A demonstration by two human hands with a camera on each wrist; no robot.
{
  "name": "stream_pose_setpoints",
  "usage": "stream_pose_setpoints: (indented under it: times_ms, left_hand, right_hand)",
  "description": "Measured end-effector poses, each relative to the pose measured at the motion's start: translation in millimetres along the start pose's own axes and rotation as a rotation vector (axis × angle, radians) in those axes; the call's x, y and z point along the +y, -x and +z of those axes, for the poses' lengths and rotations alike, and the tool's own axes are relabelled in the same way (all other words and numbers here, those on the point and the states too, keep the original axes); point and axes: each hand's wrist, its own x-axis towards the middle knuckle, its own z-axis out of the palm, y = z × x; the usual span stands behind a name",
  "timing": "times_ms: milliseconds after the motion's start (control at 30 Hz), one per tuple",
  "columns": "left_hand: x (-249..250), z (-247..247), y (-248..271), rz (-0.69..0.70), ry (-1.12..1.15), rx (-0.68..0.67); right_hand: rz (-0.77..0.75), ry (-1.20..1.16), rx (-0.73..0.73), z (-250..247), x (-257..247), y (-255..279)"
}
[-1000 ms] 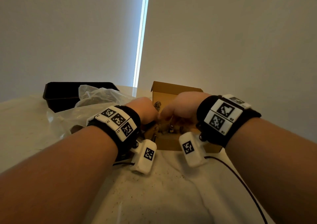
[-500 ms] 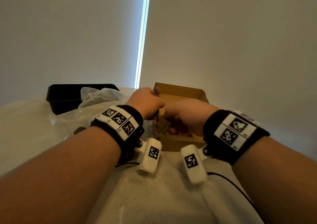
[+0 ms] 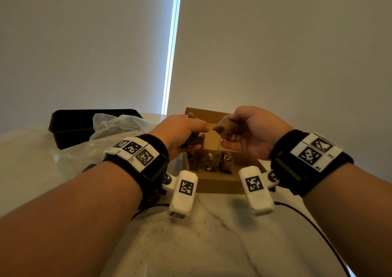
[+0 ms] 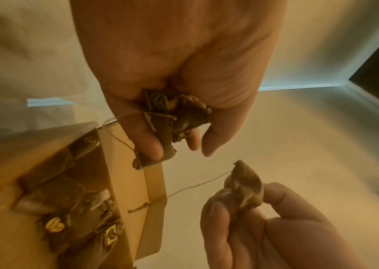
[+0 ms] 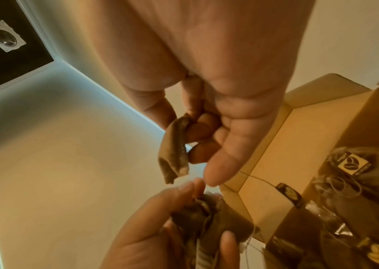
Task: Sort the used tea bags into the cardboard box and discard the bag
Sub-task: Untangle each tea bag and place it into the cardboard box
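An open cardboard box (image 3: 216,182) stands in front of me with several brown used tea bags (image 3: 213,162) lined up inside, tags showing. Above it my left hand (image 3: 180,133) grips a bunch of tea bags (image 4: 177,116) with tags and strings tangled. My right hand (image 3: 248,132) pinches a single tea bag (image 3: 224,126) (image 5: 175,149) between thumb and fingers, held just right of the left hand. A thin string (image 4: 197,185) trails from that bag toward the box. A crumpled clear plastic bag (image 3: 114,128) lies left of the box.
A black tray (image 3: 72,126) stands at the back left behind the plastic bag. The marble tabletop (image 3: 201,245) in front of the box carries scattered tea specks. A black cable (image 3: 318,230) runs along the right. A wall rises close behind the box.
Both hands have lifted out of the box and drawn apart. My right hand now holds one tea bag separated from the bunch in my left hand.
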Motion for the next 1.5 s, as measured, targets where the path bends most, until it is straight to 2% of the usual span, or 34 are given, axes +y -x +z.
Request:
stream_pose_setpoints:
  times_ms: [200, 433, 867, 1133, 1233, 1400, 1500]
  left_hand:
    - [-6, 5, 0, 0.143, -0.181, -0.067]
    - [-10, 5, -2, 0.260, -0.386, -0.055]
    - [-14, 10, -3, 0.288, -0.518, -0.056]
    - [-16, 6, -7, 0.297, -0.466, -0.029]
    - [-19, 7, -8, 0.280, -0.444, -0.070]
    - [-17, 12, -3, 0.300, -0.584, -0.111]
    - [-16, 10, -2, 0.281, -0.544, -0.137]
  right_hand:
    - [0.012, -0.042, -0.003, 3, -5, -5]
    - [0.012, -0.089, -0.042, 11, -11, -10]
    - [-0.003, -0.156, -0.025, 37, -4, -22]
    - [-0.015, -0.120, -0.017, 33, -3, -23]
    - [-0.013, -0.129, -0.024, 32, -3, -21]
    - [-0.025, -0.129, -0.041, 32, -3, -21]
    - [-0.028, -0.137, -0.046, 31, -4, -22]
